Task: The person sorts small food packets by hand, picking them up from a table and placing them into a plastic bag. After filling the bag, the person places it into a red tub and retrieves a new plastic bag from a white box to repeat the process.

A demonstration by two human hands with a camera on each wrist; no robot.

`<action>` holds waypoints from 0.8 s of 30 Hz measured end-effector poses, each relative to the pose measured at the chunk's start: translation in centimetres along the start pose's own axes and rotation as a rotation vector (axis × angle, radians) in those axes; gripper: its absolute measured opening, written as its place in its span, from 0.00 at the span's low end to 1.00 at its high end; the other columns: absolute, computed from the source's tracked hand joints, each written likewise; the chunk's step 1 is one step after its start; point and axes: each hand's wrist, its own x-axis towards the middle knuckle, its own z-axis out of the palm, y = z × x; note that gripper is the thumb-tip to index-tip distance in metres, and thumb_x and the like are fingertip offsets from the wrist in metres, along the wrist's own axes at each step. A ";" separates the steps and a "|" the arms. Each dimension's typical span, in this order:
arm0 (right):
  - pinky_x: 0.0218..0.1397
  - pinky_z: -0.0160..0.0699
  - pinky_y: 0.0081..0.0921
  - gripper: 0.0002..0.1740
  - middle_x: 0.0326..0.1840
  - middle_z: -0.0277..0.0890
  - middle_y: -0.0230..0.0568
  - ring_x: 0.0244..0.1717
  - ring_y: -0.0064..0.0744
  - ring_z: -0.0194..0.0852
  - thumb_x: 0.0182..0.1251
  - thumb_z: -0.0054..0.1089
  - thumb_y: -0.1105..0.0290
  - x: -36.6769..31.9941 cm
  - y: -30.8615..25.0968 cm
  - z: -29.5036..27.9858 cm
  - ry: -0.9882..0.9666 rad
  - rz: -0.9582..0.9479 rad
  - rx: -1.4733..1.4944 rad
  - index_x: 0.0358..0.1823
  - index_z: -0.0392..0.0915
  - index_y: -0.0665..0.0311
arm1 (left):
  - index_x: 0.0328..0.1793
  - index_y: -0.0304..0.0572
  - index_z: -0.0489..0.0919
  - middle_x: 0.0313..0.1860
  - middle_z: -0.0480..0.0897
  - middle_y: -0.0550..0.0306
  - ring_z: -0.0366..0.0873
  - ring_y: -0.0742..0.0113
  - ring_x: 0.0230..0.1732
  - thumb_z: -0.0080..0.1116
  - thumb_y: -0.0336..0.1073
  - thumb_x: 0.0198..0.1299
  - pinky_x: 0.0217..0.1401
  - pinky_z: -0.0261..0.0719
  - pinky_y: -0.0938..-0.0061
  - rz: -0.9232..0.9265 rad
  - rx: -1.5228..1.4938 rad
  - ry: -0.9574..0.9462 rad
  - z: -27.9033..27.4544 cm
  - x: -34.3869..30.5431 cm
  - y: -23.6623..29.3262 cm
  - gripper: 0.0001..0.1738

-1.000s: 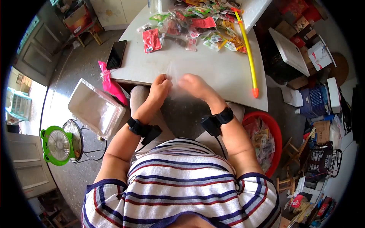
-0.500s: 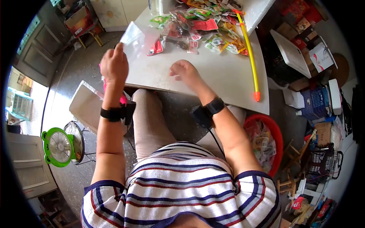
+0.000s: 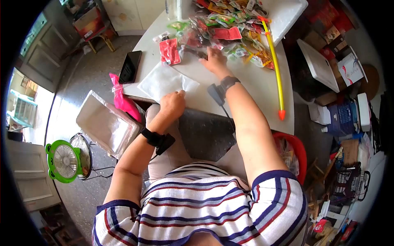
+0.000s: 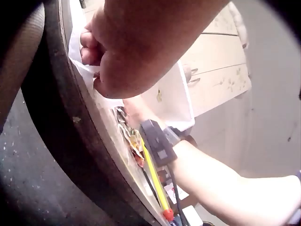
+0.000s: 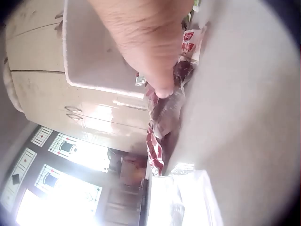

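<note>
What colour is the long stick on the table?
The stick is yellow with orange ends; clearest in the head view.

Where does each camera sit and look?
Head: worn up top, looking down at the table; left hand, right hand and striped shirt show.
Left wrist: by the table edge, facing the left hand holding the clear bag.
Right wrist: behind the right hand, facing the snack packets.
Shared: head and left wrist both show the yellow stick.

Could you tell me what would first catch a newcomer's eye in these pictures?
The heap of colourful snack packets at the far end of the white table, with the right hand touching its near edge. Nearer the person, the left hand grips a clear plastic bag flat on the table, and a yellow stick lies along the right side.
</note>
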 end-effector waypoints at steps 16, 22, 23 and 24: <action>0.38 0.67 0.39 0.11 0.33 0.73 0.45 0.39 0.44 0.69 0.50 0.46 0.65 -11.9 0.4 -8.1 -0.162 -0.010 -0.112 0.33 0.69 0.63 | 0.36 0.42 0.71 0.32 0.76 0.48 0.75 0.52 0.35 0.40 0.36 0.49 0.35 0.72 0.63 -0.064 -0.022 0.025 0.2 0.1 0.6 0.11; 0.37 0.68 0.31 0.10 0.31 0.72 0.48 0.35 0.44 0.70 0.56 0.45 0.67 -14.9 3.8 -10.7 0.158 0.148 0.361 0.34 0.69 0.65 | 0.39 0.42 0.71 0.32 0.76 0.46 0.74 0.49 0.36 0.39 0.36 0.49 0.37 0.70 0.60 -0.028 -0.073 0.031 0.4 0.7 1.7 0.13; 0.37 0.68 0.30 0.10 0.31 0.72 0.49 0.35 0.43 0.70 0.56 0.46 0.67 -14.9 4.6 -10.5 0.224 0.196 0.473 0.35 0.69 0.66 | 0.40 0.43 0.71 0.31 0.76 0.46 0.73 0.48 0.36 0.40 0.37 0.49 0.37 0.70 0.59 -0.024 -0.093 0.045 1.0 1.0 1.8 0.13; 0.37 0.68 0.26 0.10 0.30 0.72 0.46 0.33 0.36 0.71 0.55 0.48 0.68 -15.0 5.4 -10.3 0.215 0.245 0.523 0.35 0.70 0.67 | 0.40 0.44 0.70 0.31 0.76 0.45 0.73 0.48 0.35 0.40 0.38 0.48 0.37 0.69 0.58 -0.020 -0.113 0.058 1.2 1.1 2.0 0.14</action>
